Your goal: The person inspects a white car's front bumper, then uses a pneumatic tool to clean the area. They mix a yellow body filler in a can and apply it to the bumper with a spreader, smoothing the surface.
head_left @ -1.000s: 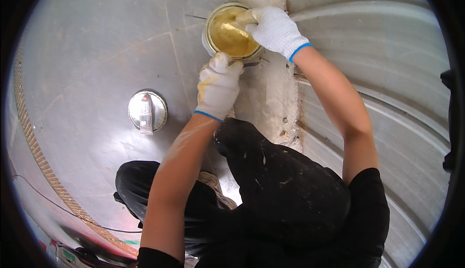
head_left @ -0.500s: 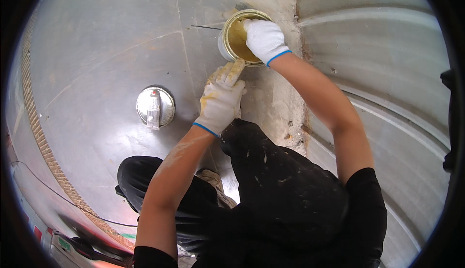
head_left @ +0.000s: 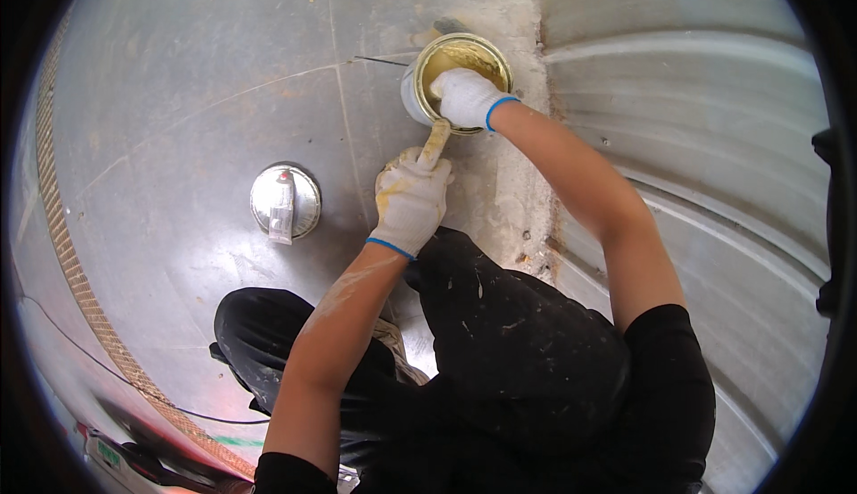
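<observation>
A metal can stands at the far middle, its open mouth towards me. Yellowish paste coats its inside. My right hand, in a white knitted glove with a blue cuff, reaches into the mouth. Its fingers are curled closed, and whatever they grip is hidden. Just on the near side of the can is my left hand, in a matching glove stained yellow. One paste-smeared finger stretches to the can's near rim and appears to touch it; the other fingers are bent. Nothing shows in this hand.
A round metal lid or tin sits on the grey floor to the left, with a clear tube with a red tip on it. Ribbed metal wall rises on the right. My dark-clothed knees are close below my hands.
My right hand has moved left and down inside the can. The left hand's other fingers have bent in, leaving one outstretched. The can sits slightly lower and further right in view.
</observation>
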### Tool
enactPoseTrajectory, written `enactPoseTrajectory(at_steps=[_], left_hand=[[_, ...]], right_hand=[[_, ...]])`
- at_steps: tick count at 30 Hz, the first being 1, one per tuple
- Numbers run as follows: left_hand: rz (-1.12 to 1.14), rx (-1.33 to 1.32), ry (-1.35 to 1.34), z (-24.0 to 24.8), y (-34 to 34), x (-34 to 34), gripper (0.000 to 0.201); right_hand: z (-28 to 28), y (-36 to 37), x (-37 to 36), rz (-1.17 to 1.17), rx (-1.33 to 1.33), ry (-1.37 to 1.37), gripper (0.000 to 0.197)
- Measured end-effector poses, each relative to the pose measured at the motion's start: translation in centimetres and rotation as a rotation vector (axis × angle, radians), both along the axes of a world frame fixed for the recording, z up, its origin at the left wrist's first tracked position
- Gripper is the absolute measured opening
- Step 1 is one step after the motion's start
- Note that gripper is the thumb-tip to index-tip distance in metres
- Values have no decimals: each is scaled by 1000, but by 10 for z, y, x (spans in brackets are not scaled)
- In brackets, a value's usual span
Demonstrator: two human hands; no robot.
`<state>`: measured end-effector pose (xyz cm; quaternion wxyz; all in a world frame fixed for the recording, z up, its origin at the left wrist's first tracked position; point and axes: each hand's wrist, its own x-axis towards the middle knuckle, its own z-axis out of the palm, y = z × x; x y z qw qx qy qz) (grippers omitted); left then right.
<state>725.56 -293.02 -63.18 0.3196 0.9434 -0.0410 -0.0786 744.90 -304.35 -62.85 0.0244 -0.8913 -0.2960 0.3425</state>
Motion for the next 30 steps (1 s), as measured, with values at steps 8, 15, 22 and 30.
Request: enactPoseTrajectory(at_steps=[8,15,22,30], left_hand=[[73,-43,-186,-4,-35,22,14],[43,-376,-230,21,-67,27,11],[-290,-280,-496,-15,23,45,19],[-143,-261,-457,-38,-8,21,17]], right_hand=[[56,-20,8,-292,85,-273,31],[58,-40,0,-338,63,-285,32],[2,-46,-23,-255,-9,-503,16],[-21,-41,-35,-23,46,13,18]])
